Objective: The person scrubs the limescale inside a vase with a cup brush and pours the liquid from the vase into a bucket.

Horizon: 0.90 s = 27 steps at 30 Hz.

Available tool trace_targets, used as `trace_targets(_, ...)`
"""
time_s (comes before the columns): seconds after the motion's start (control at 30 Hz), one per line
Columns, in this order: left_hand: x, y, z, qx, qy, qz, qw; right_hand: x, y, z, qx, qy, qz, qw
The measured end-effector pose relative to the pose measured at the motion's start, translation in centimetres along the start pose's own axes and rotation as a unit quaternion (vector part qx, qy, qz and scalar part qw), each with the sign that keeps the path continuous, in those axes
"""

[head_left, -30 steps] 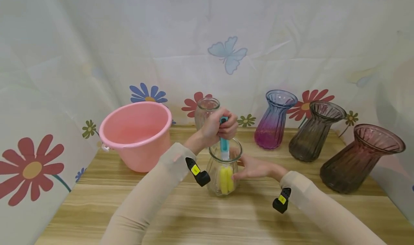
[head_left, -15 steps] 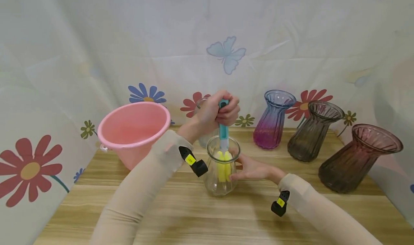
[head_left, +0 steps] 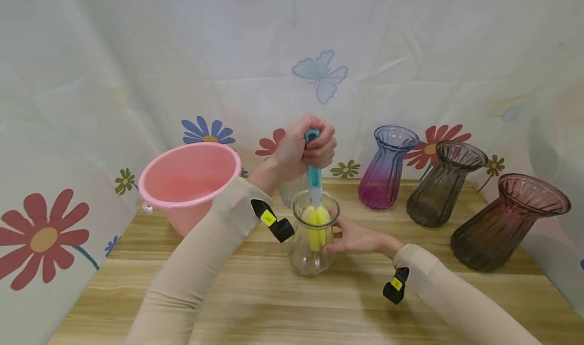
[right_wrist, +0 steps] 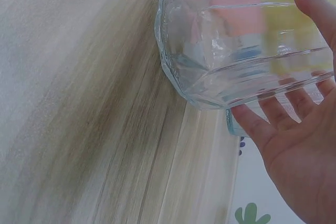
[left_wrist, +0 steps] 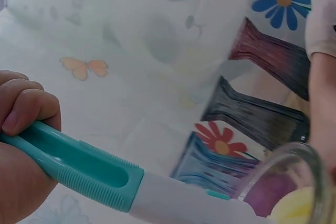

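My left hand (head_left: 303, 150) grips the teal handle of a sponge brush (head_left: 314, 177) from above. The brush stands nearly upright, and its yellow sponge head (head_left: 316, 236) is inside a clear glass vase (head_left: 300, 259), above the bottom. In the left wrist view, fingers curl round the brush handle (left_wrist: 94, 169), whose white neck runs towards the glass rim. Against the vase's right side, my right hand (head_left: 358, 236) holds the glass with thumb in front and fingers behind. Yellow sponge shows through the vase wall (right_wrist: 189, 51) in the right wrist view, near my right hand (right_wrist: 304, 150).
A pink bucket (head_left: 182, 211) stands at the left. Behind the left hand is another clear vase (head_left: 292, 189), partly hidden. On the right stand a blue-purple vase (head_left: 380, 183), a grey vase (head_left: 433, 198) and a reddish-brown vase (head_left: 488, 238). A flowered cloth (head_left: 228, 56) hangs behind the wooden table (head_left: 274, 309).
My left hand has risen with the brush, lifting the sponge head from near the vase's bottom to higher inside it. The right hand stays at the vase, which has barely shifted.
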<state>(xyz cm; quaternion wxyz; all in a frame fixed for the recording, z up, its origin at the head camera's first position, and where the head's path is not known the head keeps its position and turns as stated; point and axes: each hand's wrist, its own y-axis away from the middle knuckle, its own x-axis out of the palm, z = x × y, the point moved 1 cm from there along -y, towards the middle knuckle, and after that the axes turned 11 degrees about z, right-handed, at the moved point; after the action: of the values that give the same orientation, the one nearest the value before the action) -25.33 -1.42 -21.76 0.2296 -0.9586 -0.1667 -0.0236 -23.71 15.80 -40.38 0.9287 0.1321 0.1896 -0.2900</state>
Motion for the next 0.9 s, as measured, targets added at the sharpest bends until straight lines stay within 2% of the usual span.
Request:
trace_targets(0.17, -0.4, 0.6, 4.4, -0.057, 0.009, -0.012, 0.9983, -0.1, 0.1, 0.2, 0.004, -0.01, 0.009, 1.0)
trace_targets(0.3, -0.5, 0.8, 6.0, -0.054, -0.006, -0.012, 0.9984, -0.1, 0.1, 0.4, 0.01, -0.003, 0.017, 1.0)
trace_targets(0.43, -0.7, 0.8, 6.3, -0.052, -0.018, -0.011, 0.9984, -0.3, 0.0, 0.7, 0.016, 0.024, 0.034, 0.999)
trace_targets(0.53, -0.9, 1.0, 6.3, -0.052, -0.013, -0.013, 0.9985, -0.6, 0.0, 0.9, 0.045, 0.035, 0.054, 0.997)
trace_targets(0.67, -1.1, 1.3, 6.2, -0.05, -0.006, -0.026, 0.9984, -1.0, 0.1, 1.1, 0.074, 0.019, 0.07, 0.995)
trace_targets(0.8, -1.1, 1.6, 6.0, -0.05, -0.003, -0.033, 0.9982, -1.3, 0.1, 1.1, 0.065, 0.001, 0.068, 0.996)
trace_targets(0.9, -1.1, 1.7, 5.8, -0.053, 0.002, -0.026, 0.9983, -1.3, 0.0, 1.0, 0.057, 0.005, 0.058, 0.997)
